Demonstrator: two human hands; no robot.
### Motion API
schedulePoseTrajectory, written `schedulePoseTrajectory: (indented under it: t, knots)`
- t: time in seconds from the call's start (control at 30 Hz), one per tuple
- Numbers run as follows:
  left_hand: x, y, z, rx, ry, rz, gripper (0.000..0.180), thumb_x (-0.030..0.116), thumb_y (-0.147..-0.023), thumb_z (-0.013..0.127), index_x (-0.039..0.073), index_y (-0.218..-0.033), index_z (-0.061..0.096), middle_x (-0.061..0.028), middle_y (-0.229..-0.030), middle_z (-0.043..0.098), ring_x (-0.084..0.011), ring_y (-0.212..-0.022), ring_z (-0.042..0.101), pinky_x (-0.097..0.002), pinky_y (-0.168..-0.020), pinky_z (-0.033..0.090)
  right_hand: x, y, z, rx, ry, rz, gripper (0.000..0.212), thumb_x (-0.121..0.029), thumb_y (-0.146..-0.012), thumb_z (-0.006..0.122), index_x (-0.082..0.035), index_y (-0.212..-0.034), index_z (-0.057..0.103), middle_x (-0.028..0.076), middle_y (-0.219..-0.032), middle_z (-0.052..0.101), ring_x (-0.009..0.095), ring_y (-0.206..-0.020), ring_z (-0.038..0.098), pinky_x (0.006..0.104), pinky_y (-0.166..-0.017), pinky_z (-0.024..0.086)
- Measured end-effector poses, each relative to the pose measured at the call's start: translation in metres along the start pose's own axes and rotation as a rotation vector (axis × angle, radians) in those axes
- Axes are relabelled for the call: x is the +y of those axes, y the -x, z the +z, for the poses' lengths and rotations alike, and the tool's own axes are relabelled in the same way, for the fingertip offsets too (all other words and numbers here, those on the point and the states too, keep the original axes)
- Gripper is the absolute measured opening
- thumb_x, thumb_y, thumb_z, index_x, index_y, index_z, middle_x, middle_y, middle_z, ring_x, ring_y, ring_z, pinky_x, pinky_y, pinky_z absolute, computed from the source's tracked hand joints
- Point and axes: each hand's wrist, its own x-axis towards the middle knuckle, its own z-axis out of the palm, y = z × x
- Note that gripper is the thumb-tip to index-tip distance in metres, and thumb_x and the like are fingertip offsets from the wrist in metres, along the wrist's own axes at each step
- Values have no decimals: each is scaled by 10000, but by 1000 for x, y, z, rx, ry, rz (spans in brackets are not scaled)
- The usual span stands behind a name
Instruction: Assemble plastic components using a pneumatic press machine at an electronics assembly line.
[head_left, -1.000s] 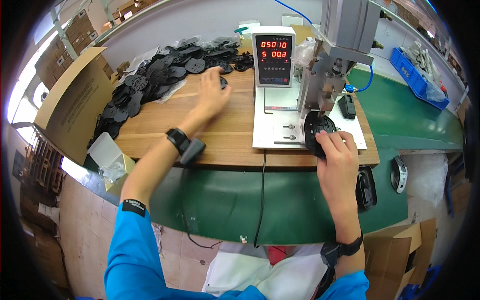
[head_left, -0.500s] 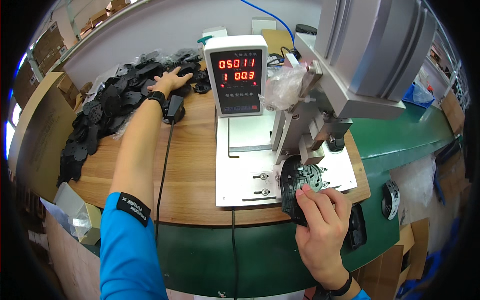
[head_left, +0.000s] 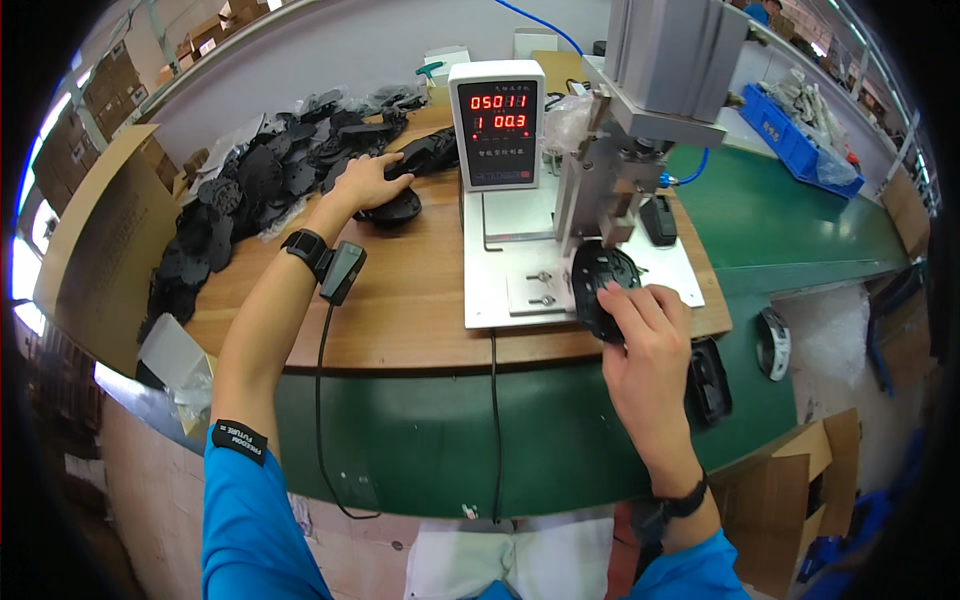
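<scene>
Pinches black shell (head_left: 591,282) at foot of press (head_left: 665,75), right hand (head_left: 648,325) grip closed on near edge. Reaches well left of press with left hand (head_left: 370,188), onto dark parts (head_left: 392,210); can't tell whether gripping any. Spot black pile (head_left: 250,180) farther left of press. See control box (head_left: 497,130) with lit red digits just left of press, white plate (head_left: 488,287) under press, wooden board (head_left: 420,300) beneath, then green bench (head_left: 430,420). Note blue bin (head_left: 790,135) right of press.
</scene>
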Motion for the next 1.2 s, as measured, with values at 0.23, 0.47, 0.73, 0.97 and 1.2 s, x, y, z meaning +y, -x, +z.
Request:
schedulePoseTrajectory:
  t: [0.23,0.47,0.73,0.97,1.2]
  knots:
    - [33,86,-3,114,187,144,542,506,-999,593,121,-1373,669,-292,-1261,614,-438,-1229,575,-490,-1090,449,6,5,5,34,1,-38,433,78,-699,711,-31,-1118,721,70,-1079,699,312,-1093,602,448,-941,461]
    - [-38,127,44,574,198,123,469,347,-955,648,76,-1337,637,-243,-1335,607,-455,-1256,555,-510,-1084,443,1,3,9,60,-19,-70,421,66,-700,687,-17,-1111,724,86,-1043,689,325,-1091,602,458,-935,460]
    - [-23,143,29,591,406,-55,370,324,-900,697,19,-1085,600,-205,-1015,661,-416,-988,650,-522,-839,510,1,4,7,31,14,-62,408,69,-705,673,-28,-1098,713,95,-1028,689,334,-1074,605,458,-943,461]
    - [-34,146,22,787,452,-270,320,220,-965,587,55,-1227,509,-236,-967,701,-450,-902,684,-562,-773,507,-3,2,6,40,15,-63,384,77,-710,660,-32,-1075,711,104,-1001,692,355,-1042,609,473,-935,477]
    - [-12,152,6,1167,485,0,263,18,-981,506,76,-1230,570,-182,-1114,647,-396,-1032,650,-486,-828,508,-2,-6,-12,-18,-12,-42,336,53,-731,668,-37,-1053,707,141,-1012,694,382,-1008,604,473,-909,504]
